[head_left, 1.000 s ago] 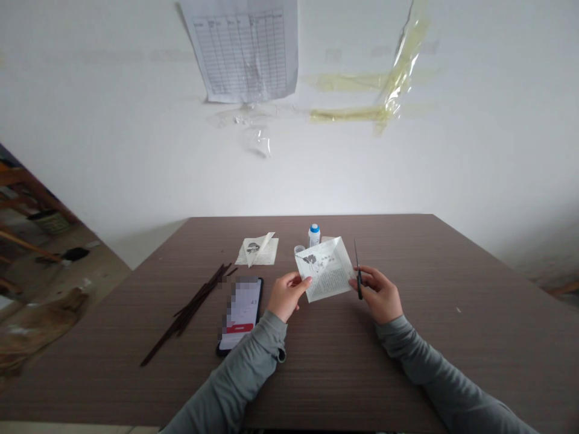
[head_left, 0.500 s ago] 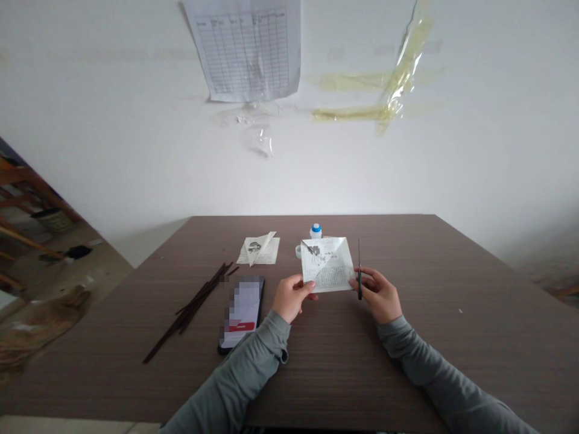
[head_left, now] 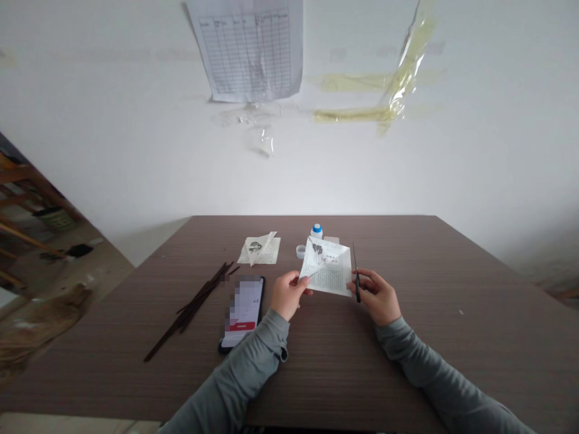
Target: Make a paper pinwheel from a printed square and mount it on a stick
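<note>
A square sheet of printed paper (head_left: 329, 271), with fold creases and a dark floral picture, is held above the table. My left hand (head_left: 287, 294) pinches its lower left corner between thumb and fingers. Closed around the dark handle of a pair of scissors (head_left: 357, 280), my right hand (head_left: 379, 296) has its fingertips at the sheet's right edge. The scissors are seen edge-on, thin blade pointing up and away. Behind the sheet stand a white bottle with a blue cap (head_left: 316, 230) and a small clear round lid or cup (head_left: 301, 251).
A second folded printed paper (head_left: 265, 250) lies at the back left. Several thin dark brown strips (head_left: 199, 304) lie on the left of the table (head_left: 434, 374). A phone (head_left: 242, 313) rests near my left forearm. A white wall (head_left: 136, 150) rises behind.
The sheet has tilted, its right side dropping slightly and its top left leaning. Both hands shifted a little left, and the scissors tipped slightly left.
</note>
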`<act>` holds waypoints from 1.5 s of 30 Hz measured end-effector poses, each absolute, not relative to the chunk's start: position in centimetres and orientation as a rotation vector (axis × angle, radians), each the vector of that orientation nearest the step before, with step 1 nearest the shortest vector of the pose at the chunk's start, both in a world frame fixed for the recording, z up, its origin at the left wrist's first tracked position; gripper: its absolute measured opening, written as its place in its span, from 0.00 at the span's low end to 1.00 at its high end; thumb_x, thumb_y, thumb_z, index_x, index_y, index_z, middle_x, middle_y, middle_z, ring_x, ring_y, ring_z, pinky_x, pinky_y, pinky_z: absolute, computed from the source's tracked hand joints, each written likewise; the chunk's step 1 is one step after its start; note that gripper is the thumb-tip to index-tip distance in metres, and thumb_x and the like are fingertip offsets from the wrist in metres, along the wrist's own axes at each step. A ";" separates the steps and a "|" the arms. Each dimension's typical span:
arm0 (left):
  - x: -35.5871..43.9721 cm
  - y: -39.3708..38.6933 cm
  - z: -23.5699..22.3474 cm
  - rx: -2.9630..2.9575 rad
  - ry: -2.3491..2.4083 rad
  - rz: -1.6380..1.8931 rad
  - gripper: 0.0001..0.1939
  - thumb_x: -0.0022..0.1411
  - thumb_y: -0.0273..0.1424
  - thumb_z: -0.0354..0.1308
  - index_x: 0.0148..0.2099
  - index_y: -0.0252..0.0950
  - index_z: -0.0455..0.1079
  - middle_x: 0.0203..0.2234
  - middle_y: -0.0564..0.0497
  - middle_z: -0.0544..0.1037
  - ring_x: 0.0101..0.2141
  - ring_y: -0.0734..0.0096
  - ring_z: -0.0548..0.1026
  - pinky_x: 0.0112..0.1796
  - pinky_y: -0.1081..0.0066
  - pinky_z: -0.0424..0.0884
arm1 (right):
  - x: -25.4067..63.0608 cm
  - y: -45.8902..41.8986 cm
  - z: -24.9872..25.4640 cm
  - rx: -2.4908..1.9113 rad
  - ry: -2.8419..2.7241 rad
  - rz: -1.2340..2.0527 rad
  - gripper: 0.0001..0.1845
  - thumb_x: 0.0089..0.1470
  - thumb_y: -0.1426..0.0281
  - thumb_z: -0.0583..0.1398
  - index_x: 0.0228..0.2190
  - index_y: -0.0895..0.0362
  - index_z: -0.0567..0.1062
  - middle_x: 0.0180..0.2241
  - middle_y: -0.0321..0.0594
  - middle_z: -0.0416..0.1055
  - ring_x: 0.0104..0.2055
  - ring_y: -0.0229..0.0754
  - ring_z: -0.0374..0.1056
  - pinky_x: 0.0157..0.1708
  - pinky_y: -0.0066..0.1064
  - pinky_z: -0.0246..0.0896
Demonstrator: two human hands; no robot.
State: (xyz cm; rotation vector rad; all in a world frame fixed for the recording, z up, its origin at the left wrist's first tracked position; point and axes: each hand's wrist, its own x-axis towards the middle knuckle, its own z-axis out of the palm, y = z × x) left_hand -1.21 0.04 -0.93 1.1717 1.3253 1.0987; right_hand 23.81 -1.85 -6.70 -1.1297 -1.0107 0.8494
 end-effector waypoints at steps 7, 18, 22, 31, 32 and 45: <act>-0.7 0.1 -1.3 0.987 1.244 1.283 0.17 0.59 0.40 0.85 0.37 0.39 0.81 0.31 0.49 0.90 0.29 0.60 0.91 0.16 0.78 0.59 | 23.5 -2.1 -6.6 -1.138 -1.047 0.864 0.27 0.48 0.54 0.87 0.47 0.52 0.93 0.31 0.36 0.89 0.34 0.46 0.80 0.40 0.40 0.79; 0.4 -1.0 -2.4 0.943 1.144 1.197 0.23 0.56 0.41 0.90 0.43 0.38 0.83 0.35 0.45 0.94 0.36 0.51 0.97 0.15 0.80 0.63 | 22.6 -2.1 -6.7 -1.105 -0.930 0.914 0.30 0.46 0.53 0.89 0.47 0.51 0.92 0.31 0.37 0.90 0.33 0.46 0.80 0.37 0.37 0.77; 0.5 -0.9 -2.3 0.925 1.157 1.211 0.18 0.59 0.37 0.87 0.43 0.38 0.83 0.37 0.44 0.95 0.35 0.53 0.97 0.15 0.80 0.63 | 22.1 -2.3 -7.0 -1.111 -0.987 0.923 0.31 0.47 0.50 0.89 0.47 0.51 0.92 0.30 0.35 0.88 0.32 0.46 0.79 0.36 0.38 0.76; -0.1 -0.4 -2.4 0.982 1.194 1.213 0.14 0.62 0.34 0.83 0.40 0.38 0.81 0.36 0.45 0.93 0.29 0.59 0.93 0.14 0.81 0.60 | 22.5 -2.2 -7.0 -1.115 -0.997 0.882 0.31 0.47 0.49 0.90 0.46 0.51 0.92 0.31 0.36 0.89 0.34 0.47 0.81 0.39 0.39 0.78; -0.2 -0.4 -2.5 0.991 1.198 1.210 0.15 0.62 0.35 0.84 0.39 0.38 0.81 0.35 0.46 0.93 0.29 0.59 0.93 0.14 0.81 0.60 | 22.5 -2.2 -6.9 -1.115 -0.990 0.883 0.32 0.46 0.49 0.90 0.46 0.51 0.92 0.31 0.36 0.89 0.34 0.47 0.82 0.39 0.39 0.78; 0.2 -1.0 -1.9 0.953 1.166 1.144 0.17 0.56 0.32 0.90 0.40 0.37 0.85 0.38 0.41 0.95 0.37 0.51 0.95 0.19 0.78 0.74 | 22.4 -2.3 -6.6 -1.144 -0.948 0.884 0.36 0.45 0.45 0.90 0.47 0.51 0.90 0.30 0.35 0.88 0.33 0.49 0.80 0.38 0.42 0.78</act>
